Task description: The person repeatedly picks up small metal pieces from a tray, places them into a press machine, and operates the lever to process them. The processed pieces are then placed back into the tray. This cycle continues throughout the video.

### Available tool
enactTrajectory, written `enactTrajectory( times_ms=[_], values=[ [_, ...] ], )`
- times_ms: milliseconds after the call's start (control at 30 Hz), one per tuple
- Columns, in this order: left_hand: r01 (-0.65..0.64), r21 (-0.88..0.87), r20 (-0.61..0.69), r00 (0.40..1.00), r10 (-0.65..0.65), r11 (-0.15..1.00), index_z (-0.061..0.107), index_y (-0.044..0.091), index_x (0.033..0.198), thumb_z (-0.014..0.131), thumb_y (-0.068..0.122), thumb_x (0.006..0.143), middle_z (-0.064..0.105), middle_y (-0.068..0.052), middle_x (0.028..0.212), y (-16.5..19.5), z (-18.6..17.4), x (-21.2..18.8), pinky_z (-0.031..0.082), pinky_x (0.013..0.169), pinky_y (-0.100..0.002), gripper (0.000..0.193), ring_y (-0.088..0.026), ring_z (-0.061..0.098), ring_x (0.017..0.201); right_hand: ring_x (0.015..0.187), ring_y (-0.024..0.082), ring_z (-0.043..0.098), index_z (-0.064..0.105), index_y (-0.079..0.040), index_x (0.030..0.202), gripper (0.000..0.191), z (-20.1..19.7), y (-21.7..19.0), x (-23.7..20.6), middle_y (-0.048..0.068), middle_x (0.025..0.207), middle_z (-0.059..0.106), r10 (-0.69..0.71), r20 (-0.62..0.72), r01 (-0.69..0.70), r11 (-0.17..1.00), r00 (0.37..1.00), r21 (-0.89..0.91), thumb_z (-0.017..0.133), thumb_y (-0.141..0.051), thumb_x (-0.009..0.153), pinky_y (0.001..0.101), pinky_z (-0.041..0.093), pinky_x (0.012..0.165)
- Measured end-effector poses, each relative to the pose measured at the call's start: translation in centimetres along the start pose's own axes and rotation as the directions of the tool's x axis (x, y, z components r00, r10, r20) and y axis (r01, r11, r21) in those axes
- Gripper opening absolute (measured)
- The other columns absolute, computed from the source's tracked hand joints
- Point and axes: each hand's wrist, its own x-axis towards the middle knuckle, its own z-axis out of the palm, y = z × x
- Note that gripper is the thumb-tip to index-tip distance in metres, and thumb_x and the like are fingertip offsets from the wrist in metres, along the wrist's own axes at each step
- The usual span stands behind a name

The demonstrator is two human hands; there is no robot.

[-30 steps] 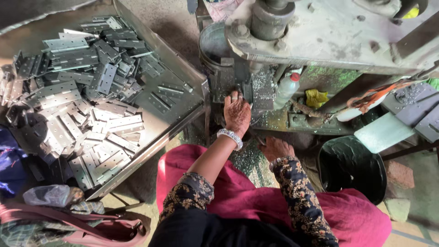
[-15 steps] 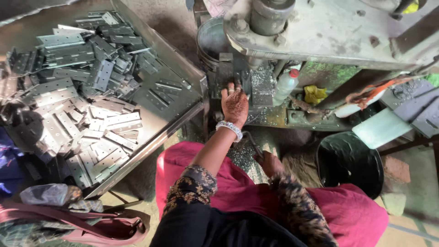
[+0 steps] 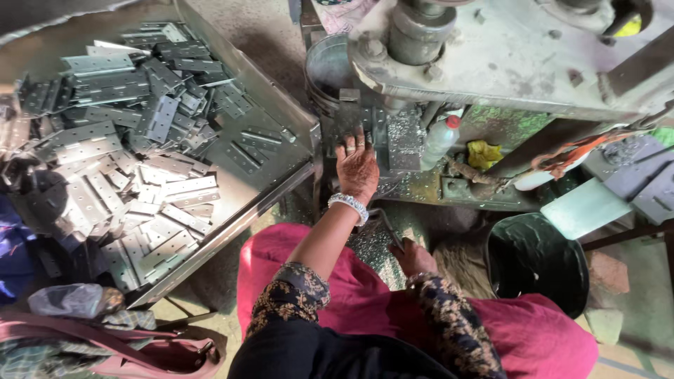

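Observation:
My left hand [image 3: 357, 168], with a beaded bracelet on the wrist, reaches forward to the bed of a grey press machine [image 3: 491, 63]. Its fingertips lie on a dark metal plate [image 3: 349, 121] under the press head; the thumb is hidden, so a grip does not show. My right hand [image 3: 413, 258] is low over my pink-clothed lap, closed around the end of a dark metal rod [image 3: 385, 223]. A metal tray [image 3: 281, 189] on the left holds a heap of several grey hinge plates [image 3: 126, 154].
A small white bottle with a red cap [image 3: 441, 139] and a yellow rag [image 3: 486, 154] sit on the machine base. A black bucket [image 3: 537, 263] stands at the right. Metal shavings cover the floor [image 3: 365, 242]. A pink bag strap [image 3: 105, 351] lies at bottom left.
My left hand has stayed at the press bed, sliding slightly forward onto the plate. My right hand has dropped back toward my lap along the rod.

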Motion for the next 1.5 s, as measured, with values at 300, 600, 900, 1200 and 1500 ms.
enactTrajectory(
  times_ms=[300, 600, 900, 1200, 1500],
  values=[
    [0.060, 0.119, 0.239, 0.967, -0.087, 0.991, 0.069, 0.008, 0.129, 0.055, 0.024, 0.096, 0.044, -0.010, 0.159, 2.1, 0.4, 2.6, 0.030, 0.112, -0.048, 0.040, -0.032, 0.040, 0.140, 0.087, 0.035, 0.078, 0.066, -0.011, 0.116, 0.056, -2.8, -1.6, -0.8, 0.017, 0.097, 0.076, -0.015, 0.044, 0.021, 0.993, 0.999, -0.117, 0.054, -0.063, 0.097, 0.0484, 0.062, 0.078],
    [0.091, 0.083, 0.251, 0.962, -0.109, 0.992, 0.071, 0.009, 0.125, 0.057, 0.025, 0.093, 0.041, -0.009, 0.160, 1.3, 0.9, 2.1, 0.028, 0.112, -0.050, 0.039, -0.031, 0.039, 0.140, 0.097, 0.038, 0.073, 0.069, -0.015, 0.120, 0.054, -1.8, -0.6, 1.9, 0.018, 0.104, 0.075, -0.135, -0.009, 0.128, 0.958, 0.991, -0.256, 0.057, -0.061, 0.094, 0.0509, 0.058, 0.082],
    [0.112, -0.071, 0.229, 0.969, -0.093, 0.991, 0.076, 0.013, 0.112, 0.065, 0.023, 0.089, 0.054, -0.010, 0.148, 1.5, -1.5, 0.6, 0.036, 0.106, -0.047, 0.027, -0.029, 0.048, 0.134, 0.104, 0.043, 0.071, 0.071, -0.013, 0.116, 0.056, 2.9, 2.6, 1.3, 0.023, 0.106, 0.075, -0.041, 0.008, 0.041, 0.999, 0.999, -0.035, 0.059, -0.063, 0.094, 0.0543, 0.055, 0.084],
    [0.413, 0.129, 0.204, 0.879, -0.432, 0.901, 0.063, 0.004, 0.130, 0.057, 0.030, 0.098, 0.065, -0.017, 0.128, -18.0, -3.8, -4.6, 0.046, 0.101, -0.048, 0.041, -0.032, 0.057, 0.125, 0.114, 0.035, 0.070, 0.069, -0.016, 0.119, 0.057, -5.5, -2.1, 1.2, 0.013, 0.119, 0.074, -0.090, -0.006, 0.084, 0.945, 0.996, -0.316, 0.057, -0.066, 0.093, 0.0504, 0.055, 0.096],
    [0.354, 0.137, 0.536, 0.759, -0.369, 0.925, 0.042, 0.001, 0.154, 0.074, 0.079, 0.070, 0.035, -0.022, 0.163, -25.2, -2.2, -2.0, 0.030, 0.124, -0.056, 0.119, -0.039, 0.035, 0.150, 0.115, 0.036, 0.069, 0.067, -0.014, 0.117, 0.056, -5.5, -2.2, 0.0, 0.014, 0.118, 0.074, -0.043, 0.051, 0.056, 0.952, 0.998, -0.301, 0.055, -0.064, 0.094, 0.0495, 0.053, 0.098]
  ],
)
